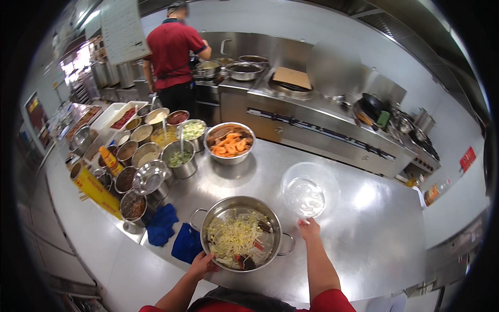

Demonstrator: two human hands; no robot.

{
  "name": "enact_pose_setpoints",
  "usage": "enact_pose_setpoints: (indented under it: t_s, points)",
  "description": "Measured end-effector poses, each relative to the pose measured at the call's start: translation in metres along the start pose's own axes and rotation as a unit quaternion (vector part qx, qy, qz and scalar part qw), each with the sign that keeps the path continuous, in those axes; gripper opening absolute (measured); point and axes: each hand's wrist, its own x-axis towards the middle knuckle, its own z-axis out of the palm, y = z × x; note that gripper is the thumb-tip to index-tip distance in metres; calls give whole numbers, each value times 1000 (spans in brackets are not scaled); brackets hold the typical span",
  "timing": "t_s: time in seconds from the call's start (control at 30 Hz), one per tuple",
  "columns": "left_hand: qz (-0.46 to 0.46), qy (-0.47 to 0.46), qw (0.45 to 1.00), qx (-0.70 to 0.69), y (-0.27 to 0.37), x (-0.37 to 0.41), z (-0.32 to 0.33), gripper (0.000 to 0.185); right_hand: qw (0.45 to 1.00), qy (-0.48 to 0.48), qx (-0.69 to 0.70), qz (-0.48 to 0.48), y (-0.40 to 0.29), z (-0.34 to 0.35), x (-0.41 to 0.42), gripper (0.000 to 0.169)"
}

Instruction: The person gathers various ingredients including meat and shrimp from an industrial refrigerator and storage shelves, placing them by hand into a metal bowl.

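Observation:
A two-handled stainless steel pot [275, 253] stands before me, with bean sprouts [236, 234], pale leaf pieces and dark and reddish pieces inside. My left hand [203, 265] grips its near-left rim, thumb on top. To the right of the pot, a clear plastic bowl [310, 195] rests on the steel table; nothing shows inside it but glare. The fingers of my right hand [310, 230] pinch the near rim of that bowl. Beyond the pot is a steel bowl [230, 160] holding orange cooked shrimp [230, 144] and brown slices.
Steel containers [183, 165] of chopped greens, sauces and seasonings crowd the left, by a yellow box [95, 189]. Blue cloths [187, 242] lie beside the pot. Across the aisle, a person in a red shirt [171, 50] stands at the stove counter [265, 105].

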Motion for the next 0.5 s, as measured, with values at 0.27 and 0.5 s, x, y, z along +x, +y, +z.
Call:
enact_pose_setpoints:
  t_s: [0.27,0.5]
  points:
    - [-4,-34,999,-7,-4,-4,-12,42,992,64,-78,-71,-28,-43,-8,26]
    - [-12,-88,996,-10,-7,12,-24,42,982,124,-54,-131,-83,-96,-7,22]
